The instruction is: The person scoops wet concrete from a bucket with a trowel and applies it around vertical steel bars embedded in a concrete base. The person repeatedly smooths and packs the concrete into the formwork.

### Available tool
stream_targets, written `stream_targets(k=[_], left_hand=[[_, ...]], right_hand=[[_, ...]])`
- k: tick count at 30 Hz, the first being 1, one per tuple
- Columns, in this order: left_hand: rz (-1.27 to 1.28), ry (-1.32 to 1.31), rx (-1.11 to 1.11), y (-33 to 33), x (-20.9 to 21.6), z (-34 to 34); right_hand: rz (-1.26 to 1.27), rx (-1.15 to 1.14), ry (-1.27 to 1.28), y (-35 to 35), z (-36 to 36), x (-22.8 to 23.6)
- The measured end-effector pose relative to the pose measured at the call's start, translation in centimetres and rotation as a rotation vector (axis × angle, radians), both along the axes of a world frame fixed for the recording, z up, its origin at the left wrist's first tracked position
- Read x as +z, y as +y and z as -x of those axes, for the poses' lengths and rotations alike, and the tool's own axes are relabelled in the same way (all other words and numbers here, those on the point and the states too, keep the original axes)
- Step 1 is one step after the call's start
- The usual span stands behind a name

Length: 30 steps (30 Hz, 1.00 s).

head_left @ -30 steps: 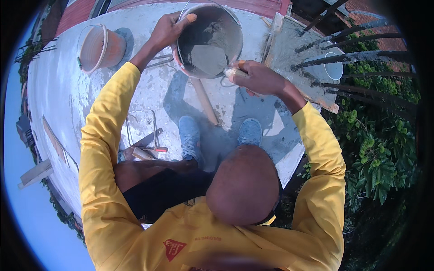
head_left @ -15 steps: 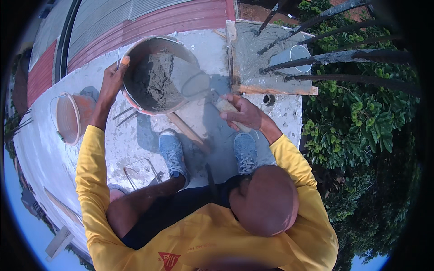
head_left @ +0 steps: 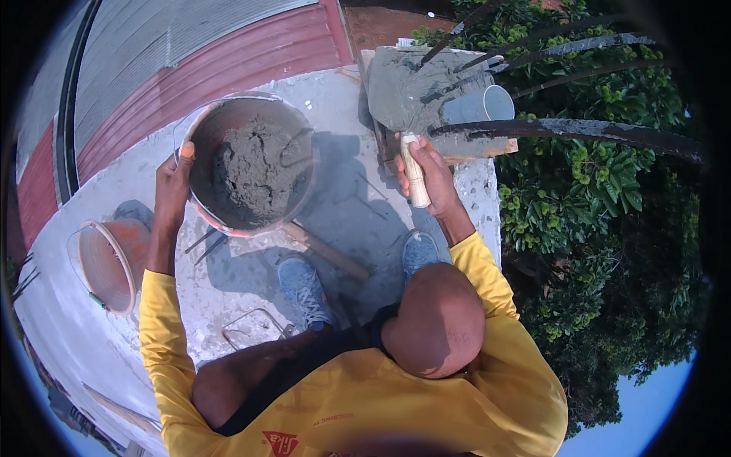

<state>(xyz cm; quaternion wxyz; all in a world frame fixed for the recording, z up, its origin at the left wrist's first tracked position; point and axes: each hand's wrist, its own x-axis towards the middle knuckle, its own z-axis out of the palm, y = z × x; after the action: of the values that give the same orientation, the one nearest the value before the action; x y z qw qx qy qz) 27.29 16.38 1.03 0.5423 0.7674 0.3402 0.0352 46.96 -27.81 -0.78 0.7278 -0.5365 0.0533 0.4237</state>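
My left hand (head_left: pixel 173 179) grips the left rim of a bucket (head_left: pixel 199 122), thumb over the edge. Inside lies a heap of wet grey mortar (head_left: pixel 259 164), and the bucket's mouth tilts toward me. My right hand (head_left: pixel 432 177) is closed around the pale wooden handle of a trowel (head_left: pixel 413 171). Its grey blade points away from me, over the wet mortar in a wooden formwork box (head_left: pixel 480 148) on the right; whether blade and mortar touch is hard to tell. Dark steel bars (head_left: pixel 586 131) rise from that mortar beside a pale tube (head_left: pixel 472 107).
An orange-brown bucket (head_left: pixel 126 263) rests at the left on the concrete slab (head_left: pixel 198 320). A wooden handle (head_left: pixel 327 251) juts out below the mortar bucket. Bent wire (head_left: pixel 255 327) lies near my left shoe (head_left: pixel 303 286). Leafy branches (head_left: pixel 563 228) border the slab's right edge.
The trowel has swung from the mortar bucket away and to the right, over the formwork box. My left hand keeps its hold on the bucket rim; the view has shifted.
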Motion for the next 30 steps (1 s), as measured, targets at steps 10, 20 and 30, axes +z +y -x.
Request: stream_targets(k=[10, 20, 30], left_hand=[[0.044, 0.011, -0.013, 0.4, 0.0, 0.1], [0.052, -0.011, -0.032, 0.7, 0.3, 0.3], [0.002, 0.020, -0.138, -1.7, 2.2, -1.2]], right_hand=[[0.302, -0.087, -0.109, 4.6, -1.1, 1.7], [0.270, -0.159, -0.028, 6.1, -0.1, 2.8], [0.697, 0.722, -0.584, 1.6, 3.1, 14.9]])
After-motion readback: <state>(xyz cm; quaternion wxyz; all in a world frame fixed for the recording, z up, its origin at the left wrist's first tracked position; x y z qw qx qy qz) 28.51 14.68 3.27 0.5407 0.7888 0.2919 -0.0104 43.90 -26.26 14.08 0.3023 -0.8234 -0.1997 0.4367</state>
